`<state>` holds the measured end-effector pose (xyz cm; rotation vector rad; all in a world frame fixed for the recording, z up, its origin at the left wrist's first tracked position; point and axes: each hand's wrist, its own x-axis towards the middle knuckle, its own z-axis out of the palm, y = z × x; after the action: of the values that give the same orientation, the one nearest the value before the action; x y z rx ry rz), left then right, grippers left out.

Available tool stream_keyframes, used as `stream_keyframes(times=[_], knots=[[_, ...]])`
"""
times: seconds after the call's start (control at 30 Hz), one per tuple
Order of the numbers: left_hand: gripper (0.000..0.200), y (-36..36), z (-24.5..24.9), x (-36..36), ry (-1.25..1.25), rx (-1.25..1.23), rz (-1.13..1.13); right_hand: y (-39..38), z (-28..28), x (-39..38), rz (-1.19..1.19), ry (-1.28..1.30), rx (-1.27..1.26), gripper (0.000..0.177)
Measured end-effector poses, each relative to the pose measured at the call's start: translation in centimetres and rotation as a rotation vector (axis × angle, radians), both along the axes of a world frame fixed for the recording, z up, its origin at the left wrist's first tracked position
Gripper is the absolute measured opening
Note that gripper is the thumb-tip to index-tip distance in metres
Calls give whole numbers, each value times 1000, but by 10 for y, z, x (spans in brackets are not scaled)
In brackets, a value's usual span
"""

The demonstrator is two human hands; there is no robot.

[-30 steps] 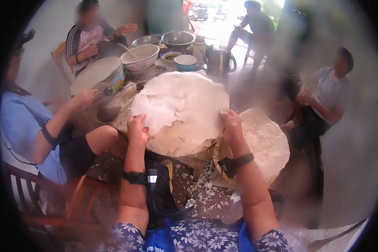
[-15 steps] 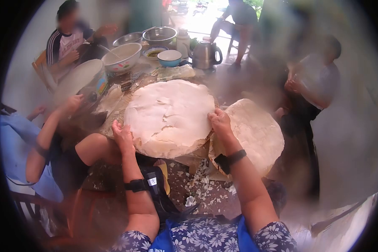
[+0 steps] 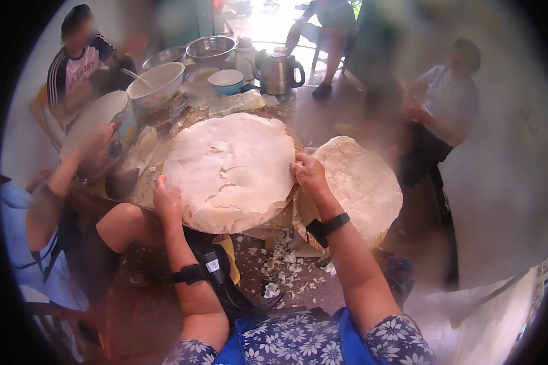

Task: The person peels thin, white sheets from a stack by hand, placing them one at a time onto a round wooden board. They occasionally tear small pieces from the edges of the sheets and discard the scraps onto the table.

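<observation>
Whitish and cracked on top, a large round sheet [image 3: 228, 173] is held at the near side of the table [image 3: 282, 111], its left edge kept in the partly bent fingers of the left hand [image 3: 168, 199] and its right edge pinched between the thumb and fingers of the right hand [image 3: 310, 174]. Just beside the right hand, a second round [image 3: 362, 188] is seen, while a blue bowl [image 3: 226, 88] and a metal kettle [image 3: 277, 76] are set beyond, and pale scraps [image 3: 293, 274] are strewn below.
</observation>
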<state>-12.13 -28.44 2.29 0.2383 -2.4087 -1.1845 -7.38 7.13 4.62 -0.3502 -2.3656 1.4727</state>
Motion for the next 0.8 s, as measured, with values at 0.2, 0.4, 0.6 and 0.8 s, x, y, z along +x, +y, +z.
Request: stream_keyframes(times=[0.2, 0.4, 0.6, 0.8], knots=[[47, 4, 2, 3, 22, -67, -10, -1, 4, 2, 5, -7, 19, 27], [45, 6, 9, 6, 12, -78, 1, -2, 14, 6, 21, -62, -11, 29], [42, 8, 6, 8, 92, -138, 34, 6, 1, 2, 7, 7, 58, 37], [41, 14, 12, 11, 44, -145, 42, 1, 35, 1, -50, 233, 508, 34]])
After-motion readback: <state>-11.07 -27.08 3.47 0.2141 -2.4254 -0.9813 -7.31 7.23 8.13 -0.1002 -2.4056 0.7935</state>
